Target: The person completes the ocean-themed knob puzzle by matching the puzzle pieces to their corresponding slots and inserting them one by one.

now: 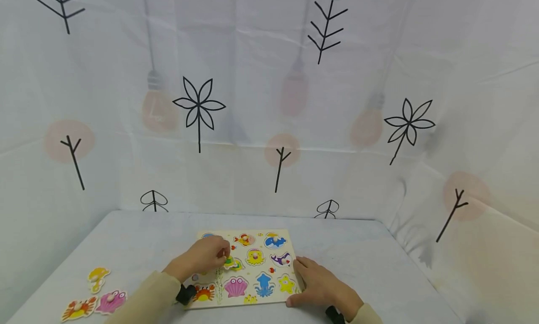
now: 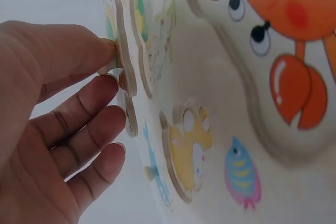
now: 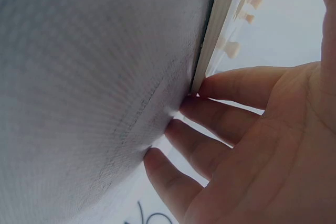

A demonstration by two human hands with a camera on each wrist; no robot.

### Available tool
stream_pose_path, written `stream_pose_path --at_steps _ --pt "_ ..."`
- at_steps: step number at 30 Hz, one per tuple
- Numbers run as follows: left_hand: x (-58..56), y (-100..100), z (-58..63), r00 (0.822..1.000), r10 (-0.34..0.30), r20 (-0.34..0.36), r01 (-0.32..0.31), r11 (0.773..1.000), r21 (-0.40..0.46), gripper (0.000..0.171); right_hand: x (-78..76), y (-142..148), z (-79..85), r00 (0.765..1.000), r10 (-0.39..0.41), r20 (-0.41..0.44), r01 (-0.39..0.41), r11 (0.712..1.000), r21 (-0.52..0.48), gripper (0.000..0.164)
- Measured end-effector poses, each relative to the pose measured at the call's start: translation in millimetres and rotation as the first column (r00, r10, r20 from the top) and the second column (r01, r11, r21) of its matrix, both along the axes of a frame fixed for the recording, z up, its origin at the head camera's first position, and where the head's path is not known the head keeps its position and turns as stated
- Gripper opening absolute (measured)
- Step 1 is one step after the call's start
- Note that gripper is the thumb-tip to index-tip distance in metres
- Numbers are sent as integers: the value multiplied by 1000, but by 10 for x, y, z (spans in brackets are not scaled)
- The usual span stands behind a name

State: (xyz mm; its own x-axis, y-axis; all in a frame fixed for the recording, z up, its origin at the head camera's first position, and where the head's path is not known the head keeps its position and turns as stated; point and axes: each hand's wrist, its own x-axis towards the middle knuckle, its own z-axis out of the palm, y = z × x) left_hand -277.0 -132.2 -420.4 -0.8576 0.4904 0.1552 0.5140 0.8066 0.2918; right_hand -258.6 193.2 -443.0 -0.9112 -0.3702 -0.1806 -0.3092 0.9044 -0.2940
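My left hand (image 1: 206,253) pinches a green and yellow puzzle piece (image 1: 229,263) by its small knob. That piece is tilted over a recess with a matching green and yellow picture (image 1: 238,264) on the cream puzzle board (image 1: 210,301). In the left wrist view, thumb and forefinger meet at the knob behind the piece (image 2: 126,51), whose face is mostly turned away. My right hand (image 1: 317,284) lies along the board's right edge, thumb near the lower corner. Its fingers (image 3: 231,85) are fairly straight, with tips on the cloth and one touching the board's side.
Loose on the cloth at the left lie a yellow piece (image 1: 98,278), a crab piece (image 1: 79,309) and a pink shell piece (image 1: 111,302). Knobbed pieces such as the octopus (image 1: 255,257) and whale (image 1: 275,242) sit on the board. A printed curtain (image 1: 252,183) stands behind.
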Motion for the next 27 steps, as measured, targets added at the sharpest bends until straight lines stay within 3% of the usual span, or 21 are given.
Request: stream_pose_path --at_steps 8,13,27 --pt "-25 108 -41 1000 -1 26 2 1000 -20 5 5 9 4 1000 10 -8 -10 1000 5 109" --pt "-48 168 -70 998 30 54 -29 999 -27 5 -9 5 -2 1000 0 -2 1 1000 13 110" --pt "-58 222 -96 997 45 56 -43 998 -37 6 27 -7 26 1000 12 -17 -12 1000 17 109"
